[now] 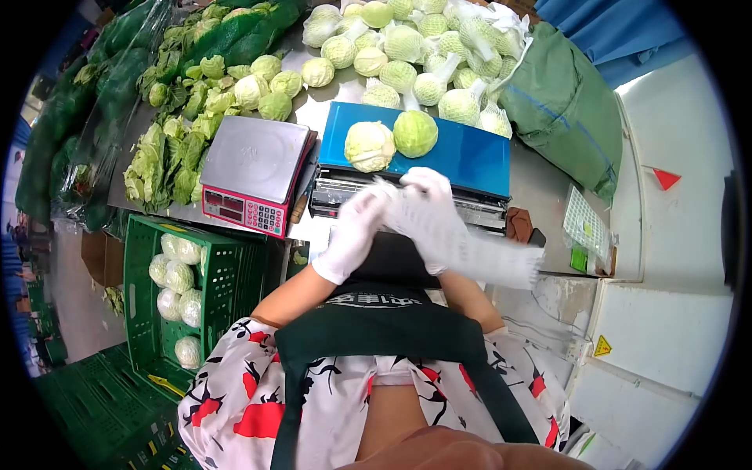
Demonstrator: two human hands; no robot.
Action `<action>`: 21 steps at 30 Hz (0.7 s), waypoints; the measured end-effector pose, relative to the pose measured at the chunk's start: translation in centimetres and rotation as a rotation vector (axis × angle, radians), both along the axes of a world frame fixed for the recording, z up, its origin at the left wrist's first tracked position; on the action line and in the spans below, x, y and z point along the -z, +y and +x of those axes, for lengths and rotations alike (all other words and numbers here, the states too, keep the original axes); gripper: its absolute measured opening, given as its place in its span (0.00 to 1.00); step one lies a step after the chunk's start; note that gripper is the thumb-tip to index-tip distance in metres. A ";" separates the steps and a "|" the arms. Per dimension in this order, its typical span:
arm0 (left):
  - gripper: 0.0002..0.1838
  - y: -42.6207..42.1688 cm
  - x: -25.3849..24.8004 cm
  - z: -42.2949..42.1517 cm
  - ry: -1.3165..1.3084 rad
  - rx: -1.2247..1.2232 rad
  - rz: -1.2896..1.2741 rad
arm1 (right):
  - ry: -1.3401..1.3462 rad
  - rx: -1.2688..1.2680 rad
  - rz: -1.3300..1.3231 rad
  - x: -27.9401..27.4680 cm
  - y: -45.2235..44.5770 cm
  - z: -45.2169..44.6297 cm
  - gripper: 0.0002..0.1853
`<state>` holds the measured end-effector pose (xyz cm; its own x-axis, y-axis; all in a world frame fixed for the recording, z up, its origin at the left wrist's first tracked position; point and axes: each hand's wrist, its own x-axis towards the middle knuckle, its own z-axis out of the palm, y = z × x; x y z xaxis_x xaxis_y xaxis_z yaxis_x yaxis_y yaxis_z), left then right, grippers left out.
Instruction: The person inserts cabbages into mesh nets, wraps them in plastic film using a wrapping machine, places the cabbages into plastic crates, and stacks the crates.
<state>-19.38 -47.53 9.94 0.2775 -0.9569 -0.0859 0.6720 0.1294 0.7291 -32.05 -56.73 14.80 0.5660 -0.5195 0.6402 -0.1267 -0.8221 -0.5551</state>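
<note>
Both hands wear white gloves and meet in front of the blue wrapping machine (462,145). My left hand (356,231) has its fingers closed on one end of a white foam net sleeve (470,247). The sleeve's other end stretches to the right and is blurred. My right hand (427,196) is closed on the same sleeve near that end, its fingers bent. Two bare cabbages, a pale one (370,146) and a greener one (415,133), rest side by side on the blue top, just beyond my hands.
A scale (254,160) stands left of the machine, with loose leaves (164,164) beyond it. Netted cabbages (407,43) are heaped at the back, beside a green sack (560,106). A green crate (141,298) with wrapped cabbages stands lower left. A white tray (586,223) lies right.
</note>
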 end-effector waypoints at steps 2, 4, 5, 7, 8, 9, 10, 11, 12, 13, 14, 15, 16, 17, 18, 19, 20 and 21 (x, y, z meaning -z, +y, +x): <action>0.08 0.2 0.3 2.4 -0.032 -0.228 0.143 | -0.320 -0.060 0.878 3.8 -1.7 -1.8 0.19; 0.07 0.5 -1.0 4.1 -0.194 -0.426 0.059 | -0.757 -0.206 1.320 1.8 -2.6 -3.6 0.19; 0.08 0.8 -1.2 4.9 -0.256 -0.467 0.058 | -0.744 -0.193 1.279 0.2 -2.2 -4.0 0.20; 0.07 1.4 -0.8 6.1 -0.333 -0.531 0.049 | -0.632 -0.138 1.109 -1.1 -1.5 -4.6 0.22; 0.07 1.6 -0.6 6.2 -0.346 -0.550 0.066 | -0.541 -0.087 0.980 -1.3 -1.2 -4.8 0.22; 0.07 1.8 -0.4 6.3 -0.361 -0.569 0.079 | -0.371 -0.010 0.758 -1.4 -0.8 -4.7 0.22; 0.07 2.0 -0.4 6.4 -0.378 -0.589 0.089 | -0.206 0.066 0.533 -1.8 -0.6 -4.3 0.22; 0.06 2.0 -0.3 6.2 -0.375 -0.616 0.067 | -0.437 0.108 1.024 -2.0 0.1 -3.4 0.20; 0.09 2.6 -0.2 6.3 -0.450 -0.553 0.085 | -0.483 0.121 1.067 -0.3 -0.2 -3.2 0.20; 0.12 3.1 -1.9 5.6 -0.344 -0.479 0.044 | -0.443 0.183 1.047 0.4 -0.8 -3.1 0.19; 0.16 3.8 -3.9 4.9 -0.238 -0.403 0.003 | -0.402 0.243 1.025 0.8 -1.5 -3.2 0.19; 0.24 5.0 -5.7 4.4 0.012 -0.238 -0.089 | -0.509 0.121 1.130 0.3 -2.2 -3.5 0.18; 0.27 5.5 -4.2 5.1 0.198 -0.106 -0.188 | -0.610 -0.007 1.233 -0.2 -2.9 -3.8 0.18; 0.25 5.3 -3.8 5.4 0.002 -0.117 -0.159 | -0.708 -0.142 1.333 -0.6 -3.3 -3.7 0.17; 0.24 5.1 -3.8 5.5 -0.194 -0.130 -0.128 | -0.652 -0.204 1.352 -0.7 -3.3 -3.4 0.18; 0.26 3.9 -4.9 4.4 -0.175 -0.061 -0.037 | -0.594 -0.267 1.369 -0.7 -3.0 -3.3 0.18; 0.29 3.2 -5.8 3.5 -0.329 0.023 -0.018 | -0.536 -0.329 1.382 -0.8 -2.6 -3.0 0.19; 0.31 2.4 -4.1 2.5 -0.344 0.067 -0.025 | -0.341 -0.354 1.161 -1.6 -1.7 -1.9 0.19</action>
<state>-16.91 -45.12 14.06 0.2226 -0.9746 0.0254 0.3949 0.1140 0.9116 -33.97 -58.42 16.43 0.6851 -0.7268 0.0495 0.2920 0.2117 -0.9327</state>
